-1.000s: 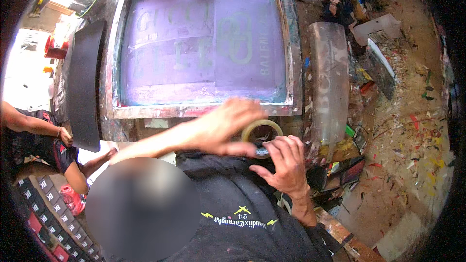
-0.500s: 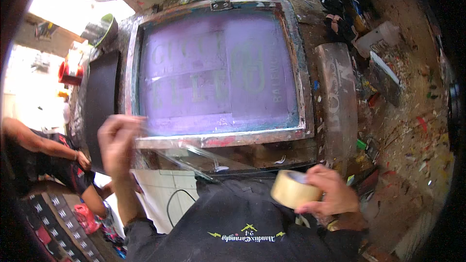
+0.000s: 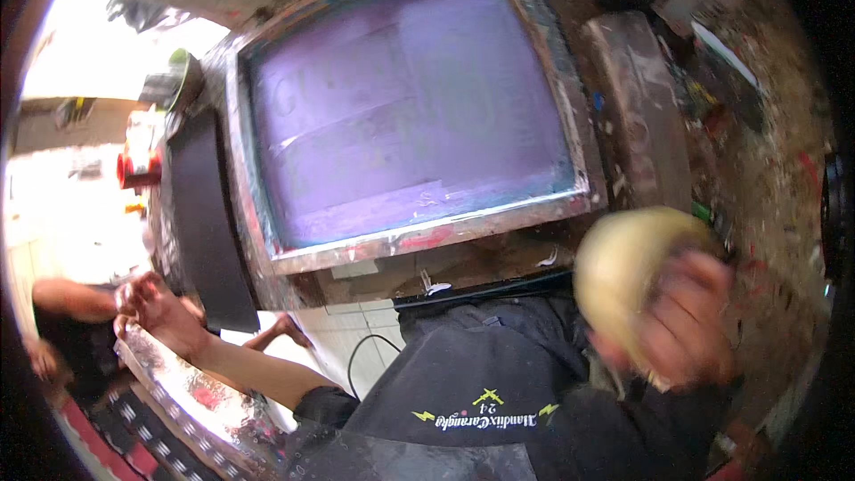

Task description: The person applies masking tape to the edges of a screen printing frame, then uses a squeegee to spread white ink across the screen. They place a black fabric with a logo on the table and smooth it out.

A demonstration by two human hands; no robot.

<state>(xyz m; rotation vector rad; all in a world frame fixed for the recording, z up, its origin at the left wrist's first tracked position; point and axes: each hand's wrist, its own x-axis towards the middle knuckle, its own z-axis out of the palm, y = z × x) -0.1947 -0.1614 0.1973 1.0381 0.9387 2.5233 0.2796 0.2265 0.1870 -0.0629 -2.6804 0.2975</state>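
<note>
My right hand (image 3: pixel 681 325) grips a roll of clear packing tape (image 3: pixel 614 272), blurred by motion and raised beside the frame's near right corner. Off to the far left, my left hand (image 3: pixel 160 313) pinches the end of a long shiny tape strip (image 3: pixel 191 383). The strip hangs down from those fingers and crosses low in front of my dark shirt; its path to the roll is partly out of view. Ahead of me lies a silkscreen frame (image 3: pixel 427 233) with a purple mesh (image 3: pixel 356 160) bearing faint pale lettering and shapes.
A dark board (image 3: pixel 209 214) lies left of the frame, near a red tape dispenser (image 3: pixel 138 169). A worn plank (image 3: pixel 641 107) is on the right, beside paint-stained clutter. Another person's arm (image 3: pixel 76 300) is just behind my left hand.
My left hand has swung out left and down, pulling out more tape. The right hand has lifted the roll up and rightward. The view has tilted and shifted.
</note>
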